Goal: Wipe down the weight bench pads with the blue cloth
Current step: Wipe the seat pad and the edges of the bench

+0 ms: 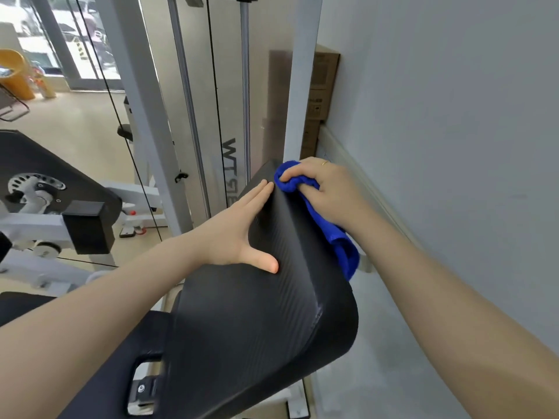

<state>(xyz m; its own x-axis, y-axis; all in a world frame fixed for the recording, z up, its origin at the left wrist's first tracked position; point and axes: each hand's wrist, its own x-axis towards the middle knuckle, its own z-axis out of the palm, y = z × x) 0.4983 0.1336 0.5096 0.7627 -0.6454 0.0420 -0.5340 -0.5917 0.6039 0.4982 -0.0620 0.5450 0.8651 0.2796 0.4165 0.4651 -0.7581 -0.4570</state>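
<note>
A black textured bench pad (257,313) rises tilted from the lower middle toward the upper centre. My left hand (236,231) lies flat on its left face, fingers together and thumb spread, holding nothing. My right hand (323,192) is closed on a bunched blue cloth (341,249) and presses it against the pad's right side near the top end. The cloth's loose end hangs down along the pad's right edge. A second black pad (130,352) joins at the lower left.
A grey wall (453,146) stands close on the right. White machine uprights (302,86) and black cables (211,86) rise just behind the pad. Another machine with a black pad (45,167) sits at left. Cardboard boxes (323,86) stand against the wall.
</note>
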